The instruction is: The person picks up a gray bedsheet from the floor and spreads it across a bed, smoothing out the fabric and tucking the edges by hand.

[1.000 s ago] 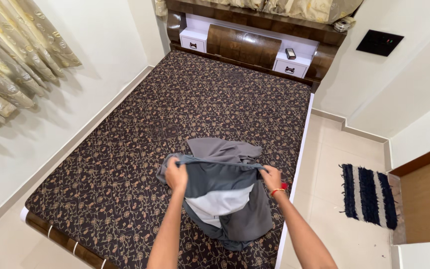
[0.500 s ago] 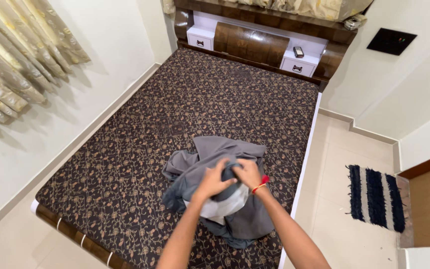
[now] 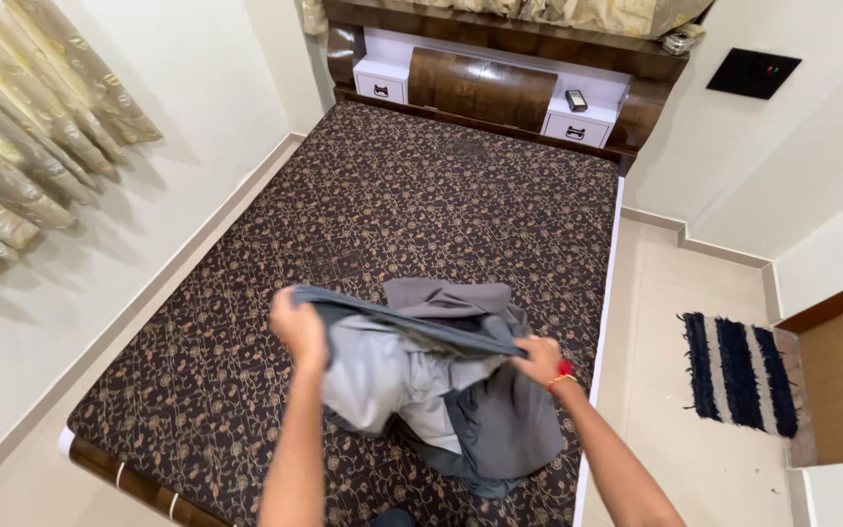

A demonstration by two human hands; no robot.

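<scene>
Both hands pinch the edge of the grey garment (image 3: 441, 381) above the bed (image 3: 363, 215): left hand (image 3: 297, 327) high, right hand (image 3: 541, 359) low. The loose cloth could slip free, or slide off the bed's side

Small dark phone-like device (image 3: 576, 101), screen up, on white headboard shelf; black rectangular switch panel (image 3: 752, 74) on right wall.

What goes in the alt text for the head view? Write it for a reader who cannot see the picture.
A person's left hand and right hand hold a grey garment stretched between them above a bed with a dark patterned cover. Behind stands a wooden headboard; a striped rug lies on the floor at right.
</scene>
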